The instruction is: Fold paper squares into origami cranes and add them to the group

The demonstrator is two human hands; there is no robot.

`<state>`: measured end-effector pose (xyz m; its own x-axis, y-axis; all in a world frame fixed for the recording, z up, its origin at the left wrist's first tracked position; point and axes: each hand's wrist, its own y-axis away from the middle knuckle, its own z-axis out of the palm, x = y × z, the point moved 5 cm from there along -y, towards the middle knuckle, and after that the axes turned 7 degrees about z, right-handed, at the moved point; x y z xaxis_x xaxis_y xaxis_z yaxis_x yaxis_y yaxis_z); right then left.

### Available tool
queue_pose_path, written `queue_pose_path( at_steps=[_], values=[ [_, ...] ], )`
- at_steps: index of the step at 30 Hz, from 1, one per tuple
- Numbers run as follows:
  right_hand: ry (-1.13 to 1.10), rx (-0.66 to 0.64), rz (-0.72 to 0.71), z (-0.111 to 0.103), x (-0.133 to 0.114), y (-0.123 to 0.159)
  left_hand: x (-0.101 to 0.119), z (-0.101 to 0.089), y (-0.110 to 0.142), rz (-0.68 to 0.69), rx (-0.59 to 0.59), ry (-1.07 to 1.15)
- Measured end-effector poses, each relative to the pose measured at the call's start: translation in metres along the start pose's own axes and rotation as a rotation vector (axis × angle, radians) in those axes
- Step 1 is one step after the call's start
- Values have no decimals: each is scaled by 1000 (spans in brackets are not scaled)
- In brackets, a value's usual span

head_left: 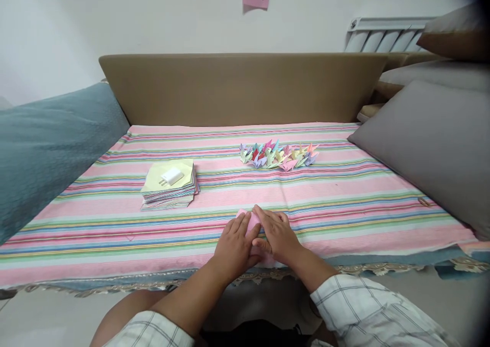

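A small piece of pink paper (253,221) lies on the striped cloth close to the front edge, mostly covered by both hands. My left hand (238,242) rests flat over its left side, fingers stretched out and thumb pointing right. From the right, my right hand (278,236) presses down with its fingers extended along the paper's right edge and its thumb reaching toward my left hand. The paper's exact folds are hidden under the fingers. Farther back sits a cluster of folded paper cranes (277,155) in several colours.
To the left stands a stack of paper sheets (153,183) with a white plug adapter (172,176) on top. A blue cushion (57,138) borders the left side, grey pillows (424,138) the right. Behind rises a brown backrest (245,89). A small brown object (423,201) lies at the right.
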<state>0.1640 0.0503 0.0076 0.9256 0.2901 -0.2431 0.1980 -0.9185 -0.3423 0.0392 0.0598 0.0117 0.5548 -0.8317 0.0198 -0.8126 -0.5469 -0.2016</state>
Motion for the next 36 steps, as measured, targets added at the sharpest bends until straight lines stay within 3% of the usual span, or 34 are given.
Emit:
queue_pose_path(
  at_steps=[5, 14, 19, 21, 28, 31, 33, 36],
  values=[
    [10, -33, -28, 0, 0, 3, 2, -2, -1, 9, 3, 4],
    [150, 1, 223, -4, 38, 11, 1, 2, 0, 11, -14, -31],
    [179, -19, -63, -6, 13, 14, 1, -1, -1, 23, 3, -26],
    [164, -48, -90, -4, 8, 14, 1, -1, -1, 24, 6, -27],
    [232, -88, 177, -3, 45, 14, 1, 1, 0, 23, -16, -53],
    [276, -22, 304, -13, 55, 12, 1, 1, -1, 20, -10, -55],
    [271, 40, 261, -18, 47, 10, 1, 1, -1, 18, -10, -56],
    [183, 3, -74, -13, 14, 8, 2, 0, -1, 23, 2, -39]
  ],
)
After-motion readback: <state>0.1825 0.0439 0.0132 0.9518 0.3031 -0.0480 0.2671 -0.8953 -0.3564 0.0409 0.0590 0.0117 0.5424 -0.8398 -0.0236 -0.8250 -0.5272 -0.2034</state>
